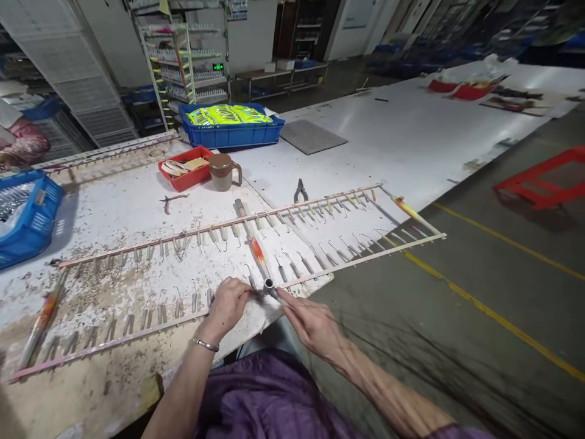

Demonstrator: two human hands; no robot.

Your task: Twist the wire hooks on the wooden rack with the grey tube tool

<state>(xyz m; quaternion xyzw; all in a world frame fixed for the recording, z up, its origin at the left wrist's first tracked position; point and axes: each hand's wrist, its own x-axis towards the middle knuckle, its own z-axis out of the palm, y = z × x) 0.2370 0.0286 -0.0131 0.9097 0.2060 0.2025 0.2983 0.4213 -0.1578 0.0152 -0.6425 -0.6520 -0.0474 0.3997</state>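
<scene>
A long rectangular rack lies across the table corner, its rails lined with several small grey pieces on wire hooks. Its middle crossbar, smeared with orange, ends in a round open tube close to my fingers. My left hand is closed at the near rail, left of that tube, its fingertips pinching something too small to make out. On the other side, my right hand is closed with thumb and finger stretched toward the tube end; a short grey piece shows at its fingertips, its kind unclear.
Black-handled pliers and red-handled cutters lie beyond the rack. Behind stand a brown mug, a red tray and a blue crate of yellow items. Another blue crate is at left; another person's sleeve shows.
</scene>
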